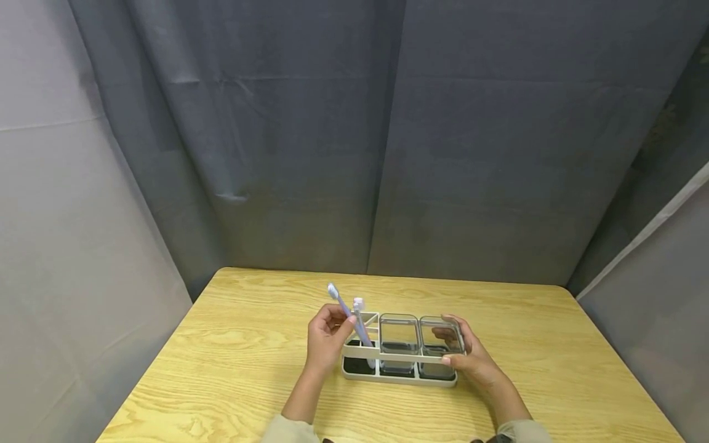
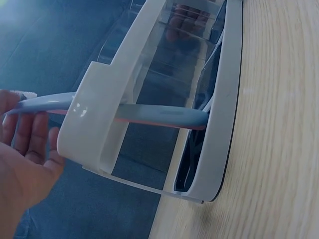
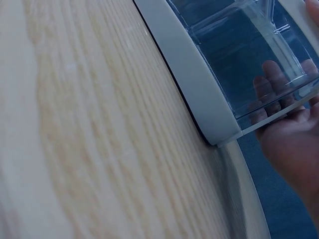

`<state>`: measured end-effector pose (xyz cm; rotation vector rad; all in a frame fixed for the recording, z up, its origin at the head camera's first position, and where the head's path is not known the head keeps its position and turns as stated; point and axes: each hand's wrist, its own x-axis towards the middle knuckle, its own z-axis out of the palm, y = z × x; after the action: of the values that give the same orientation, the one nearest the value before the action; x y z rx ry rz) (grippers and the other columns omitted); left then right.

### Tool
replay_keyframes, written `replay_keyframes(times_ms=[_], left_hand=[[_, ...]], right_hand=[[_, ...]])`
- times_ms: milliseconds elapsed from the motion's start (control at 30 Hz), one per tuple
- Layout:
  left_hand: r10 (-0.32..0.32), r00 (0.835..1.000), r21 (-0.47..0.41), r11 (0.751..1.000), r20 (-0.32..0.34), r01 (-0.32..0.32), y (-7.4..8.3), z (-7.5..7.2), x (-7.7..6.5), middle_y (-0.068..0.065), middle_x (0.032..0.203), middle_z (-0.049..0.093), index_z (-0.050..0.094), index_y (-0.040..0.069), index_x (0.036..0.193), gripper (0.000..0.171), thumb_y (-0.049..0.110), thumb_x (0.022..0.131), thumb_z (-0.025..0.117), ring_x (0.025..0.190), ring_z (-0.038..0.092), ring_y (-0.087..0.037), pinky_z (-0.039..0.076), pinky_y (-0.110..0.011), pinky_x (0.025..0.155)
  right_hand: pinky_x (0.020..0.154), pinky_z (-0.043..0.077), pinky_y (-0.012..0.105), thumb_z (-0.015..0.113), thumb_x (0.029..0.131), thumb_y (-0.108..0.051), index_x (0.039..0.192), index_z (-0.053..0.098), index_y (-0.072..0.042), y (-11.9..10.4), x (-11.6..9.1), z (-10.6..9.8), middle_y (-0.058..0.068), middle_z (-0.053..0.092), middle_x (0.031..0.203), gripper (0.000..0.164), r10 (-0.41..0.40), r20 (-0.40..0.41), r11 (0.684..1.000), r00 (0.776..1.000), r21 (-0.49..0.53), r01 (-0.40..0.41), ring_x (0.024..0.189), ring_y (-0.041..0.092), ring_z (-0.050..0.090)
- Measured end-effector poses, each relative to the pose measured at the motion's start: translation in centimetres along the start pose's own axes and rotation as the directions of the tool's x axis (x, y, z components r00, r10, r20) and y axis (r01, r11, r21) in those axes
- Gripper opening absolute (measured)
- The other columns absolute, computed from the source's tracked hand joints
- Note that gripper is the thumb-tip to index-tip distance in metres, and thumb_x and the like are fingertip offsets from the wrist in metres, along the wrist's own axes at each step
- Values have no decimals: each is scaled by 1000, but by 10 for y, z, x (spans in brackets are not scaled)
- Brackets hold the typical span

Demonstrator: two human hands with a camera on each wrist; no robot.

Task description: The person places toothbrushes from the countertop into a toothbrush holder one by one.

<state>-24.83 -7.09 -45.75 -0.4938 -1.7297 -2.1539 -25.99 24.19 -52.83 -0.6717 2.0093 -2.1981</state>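
Note:
A white toothbrush holder (image 1: 401, 356) with a dark base stands on the table. Two clear cups fill its middle and right sections, the middle cup (image 1: 399, 318) beside the right one. In the left section lean a bluish-purple toothbrush (image 1: 343, 306) and a second toothbrush (image 1: 358, 304), heads up. My left hand (image 1: 325, 344) pinches the bluish-purple toothbrush below its head. The left wrist view shows a blue and pink handle (image 2: 164, 114) reaching down to the base. At the holder's right end my right hand (image 1: 476, 360) grips the side, thumb in front, fingers behind the clear cup.
The wood-grain table (image 1: 232, 369) extends around the holder on all sides. Behind its far edge hangs a dark grey curtain (image 1: 299, 154), with lighter cloth (image 1: 72, 246) at the left.

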Motion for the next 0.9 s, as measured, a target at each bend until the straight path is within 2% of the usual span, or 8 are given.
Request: replay_keyframes(times_ms=[167, 300, 633, 900], left_hand=[[-27, 998, 22, 999, 55, 26, 13, 0, -1, -22, 84, 59, 54, -11, 94, 16, -12, 80, 62, 76, 56, -16, 48, -22, 65], [-50, 995, 64, 997, 83, 45, 26, 3, -1, -24, 84, 57, 54, -11, 95, 17, -11, 80, 63, 76, 55, -17, 47, -22, 65], [-96, 988, 163, 984, 123, 75, 29, 3, 0, -18, 85, 60, 58, -8, 91, 10, -3, 84, 63, 75, 56, -18, 48, -26, 68], [-148, 980, 257, 960, 135, 110, 32, 4, 0, -17, 84, 61, 60, -6, 93, 16, -7, 79, 67, 76, 56, -22, 49, -29, 69]], right_hand=[[101, 24, 38, 65, 76, 2, 143, 20, -5, -1, 0, 1, 32, 34, 131, 81, 15, -2, 1000, 1000, -5, -15, 121, 40, 33], [102, 24, 36, 65, 76, 2, 143, 20, -4, -2, 0, 2, 32, 35, 131, 81, 18, -3, 1000, 1000, -11, -18, 121, 40, 33], [101, 26, 38, 65, 75, 3, 142, 21, -4, 1, 0, 2, 32, 36, 130, 81, 13, -9, 1000, 1000, -3, -13, 120, 39, 35], [101, 27, 28, 64, 75, 4, 142, 20, -3, 0, 0, 2, 33, 36, 130, 80, 3, -9, 1000, 1000, -4, -3, 121, 37, 35]])
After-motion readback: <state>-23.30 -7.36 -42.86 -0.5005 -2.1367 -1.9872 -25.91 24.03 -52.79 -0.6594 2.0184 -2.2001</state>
